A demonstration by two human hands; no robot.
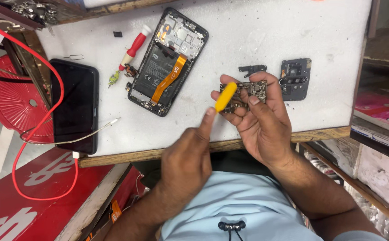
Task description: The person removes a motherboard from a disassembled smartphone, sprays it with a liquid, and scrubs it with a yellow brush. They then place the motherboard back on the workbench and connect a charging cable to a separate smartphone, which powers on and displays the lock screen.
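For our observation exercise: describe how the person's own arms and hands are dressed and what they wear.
Both the left hand and right hand are bare: no gloves, rings or watch visible. Forearms are uncovered. A light blue short-sleeved shirt shows, with black neckband earphones hanging at the chest.

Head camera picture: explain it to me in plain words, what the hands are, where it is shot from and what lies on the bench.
One picture, from a camera worn on the person's head, looking down at their own two bare hands over a white worktop with a wooden edge.

The right hand holds a small dark circuit board between its fingers. The left hand holds a yellow-handled tool against that board; its tip is hidden.

On the worktop lie an opened black phone with an orange ribbon cable, a red-and-white-handled screwdriver, a black phone with a dark screen, a black camera cover plate and a small black bracket.
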